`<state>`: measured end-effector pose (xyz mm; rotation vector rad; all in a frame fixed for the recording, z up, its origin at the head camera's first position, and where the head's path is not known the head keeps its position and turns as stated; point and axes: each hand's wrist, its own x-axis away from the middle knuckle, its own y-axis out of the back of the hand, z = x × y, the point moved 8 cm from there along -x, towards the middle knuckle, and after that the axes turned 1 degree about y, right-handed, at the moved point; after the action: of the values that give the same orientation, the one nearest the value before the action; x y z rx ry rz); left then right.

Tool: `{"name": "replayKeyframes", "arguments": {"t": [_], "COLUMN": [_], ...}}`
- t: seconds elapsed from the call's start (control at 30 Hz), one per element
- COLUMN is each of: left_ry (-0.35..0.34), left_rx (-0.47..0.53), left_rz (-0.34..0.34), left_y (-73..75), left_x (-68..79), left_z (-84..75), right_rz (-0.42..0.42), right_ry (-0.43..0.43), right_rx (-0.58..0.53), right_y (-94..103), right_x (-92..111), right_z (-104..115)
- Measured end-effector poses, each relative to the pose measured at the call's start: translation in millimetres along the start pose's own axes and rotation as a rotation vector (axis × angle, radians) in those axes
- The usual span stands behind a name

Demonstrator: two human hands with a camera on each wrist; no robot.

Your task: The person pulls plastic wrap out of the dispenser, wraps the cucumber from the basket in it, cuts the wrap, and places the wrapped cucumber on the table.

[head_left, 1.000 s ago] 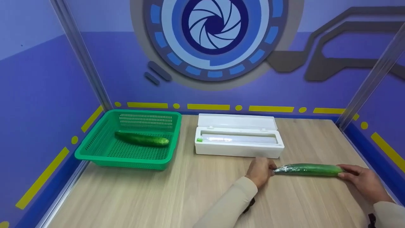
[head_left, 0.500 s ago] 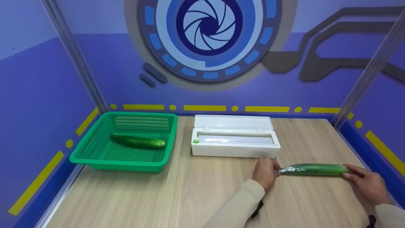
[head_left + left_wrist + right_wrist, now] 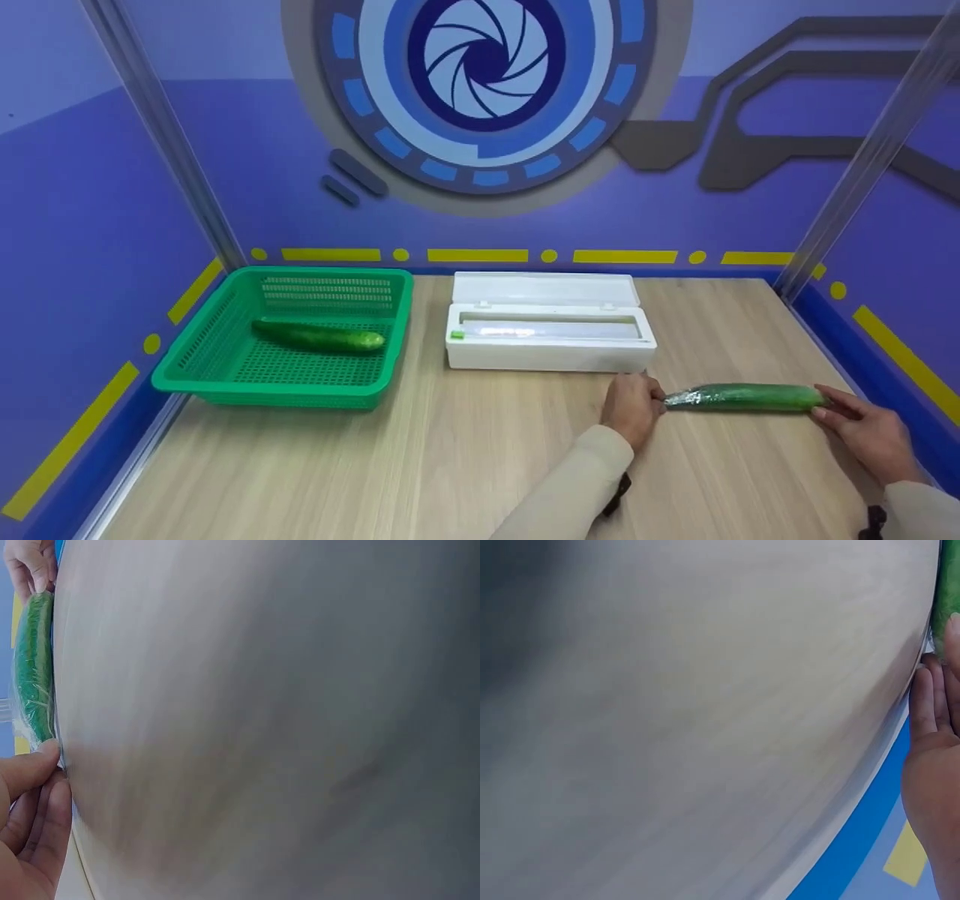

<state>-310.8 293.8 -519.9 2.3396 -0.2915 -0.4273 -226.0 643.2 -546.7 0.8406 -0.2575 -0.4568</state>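
Observation:
A green cucumber (image 3: 750,397) wrapped in clear plastic film lies at the right of the table, between the two hands. My left hand (image 3: 632,409) pinches the twisted film at its left end; in the left wrist view the thumb and fingers of that hand (image 3: 34,814) meet on the film. The right hand (image 3: 870,435) grips the other end of the cucumber between thumb and fingers. Only a bit of the cucumber (image 3: 949,596) shows in the right wrist view, at the upper right edge.
Behind the left hand stands a white film dispenser box (image 3: 551,357), lid raised, with a roll inside and a green slider on its edge. A green basket (image 3: 281,395) at the left holds another cucumber (image 3: 319,337). Purple panels border the wooden table (image 3: 450,465).
The head view has turned slightly to the right, so the basket and box sit further left in it. Both hands keep their hold on the wrapped cucumber and its film.

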Motion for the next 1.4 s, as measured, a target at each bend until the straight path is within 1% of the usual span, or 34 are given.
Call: {"name": "replayKeyframes", "arguments": {"t": [0.13, 0.3, 0.4, 0.43, 0.5, 0.6, 0.67, 0.73, 0.77, 0.83, 0.97, 1.03, 1.1, 1.27, 1.33, 1.4], "left_ry": [-0.029, 0.013, 0.049, 0.058, 0.054, -0.008, -0.051, -0.095, -0.103, -0.128, -0.192, -0.238, -0.304, -0.453, -0.486, -0.49], "left_rx": [-0.002, 0.078, 0.14, 0.157, 0.167, 0.134, 0.103, 0.07, 0.066, 0.036, -0.021, -0.048, -0.063, -0.074, -0.079, -0.083], "left_rz": [-0.015, 0.005, 0.037, 0.046, 0.06, 0.079, 0.095, 0.11, 0.119, 0.126, 0.119, 0.084, 0.022, -0.187, -0.26, -0.31], "left_y": [0.9, -0.7, -2.1, -2.6, -1.6, 2.4, 7.1, 12.4, 15.5, 23.3, 46.5, 63.4, 83.6, 136.5, 155.7, 171.8], "left_x": [0.0, 0.3, 1.9, 2.5, 3.6, 4.6, 5.3, 5.6, 5.9, 5.5, 4.4, 4.0, 4.0, 5.2, 5.2, 3.7], "left_z": [-0.6, 4.5, 7.7, 8.8, 9.4, 7.3, 8.3, 11.0, 14.0, 20.1, 32.2, 36.6, 39.5, 50.3, 57.7, 66.9], "right_rz": [0.022, 0.099, 0.112, 0.1, 0.045, -0.076, -0.14, -0.183, -0.197, -0.2, -0.211, -0.214, -0.217, -0.181, -0.16, -0.137], "right_ry": [-0.018, -0.009, 0.006, 0.016, 0.048, 0.16, 0.245, 0.327, 0.356, 0.402, 0.513, 0.565, 0.608, 0.683, 0.708, 0.733], "right_rx": [-0.046, -0.112, -0.084, -0.069, -0.044, -0.049, -0.059, -0.042, -0.027, -0.002, 0.014, 0.018, 0.021, 0.016, 0.023, 0.019], "right_y": [0.5, 0.0, -0.8, -0.3, 1.9, 6.8, 7.8, 6.1, 4.8, 0.6, -8.9, -15.0, -21.8, -43.9, -52.7, -59.3], "right_x": [2.1, 7.7, 10.4, 11.0, 12.5, 17.0, 18.8, 19.9, 19.6, 19.3, 21.2, 22.3, 24.3, 33.4, 37.1, 40.2], "right_z": [3.9, 11.2, 15.8, 17.8, 23.7, 35.5, 46.9, 60.3, 67.1, 82.0, 114.4, 131.4, 149.0, 188.5, 201.8, 213.6]}}
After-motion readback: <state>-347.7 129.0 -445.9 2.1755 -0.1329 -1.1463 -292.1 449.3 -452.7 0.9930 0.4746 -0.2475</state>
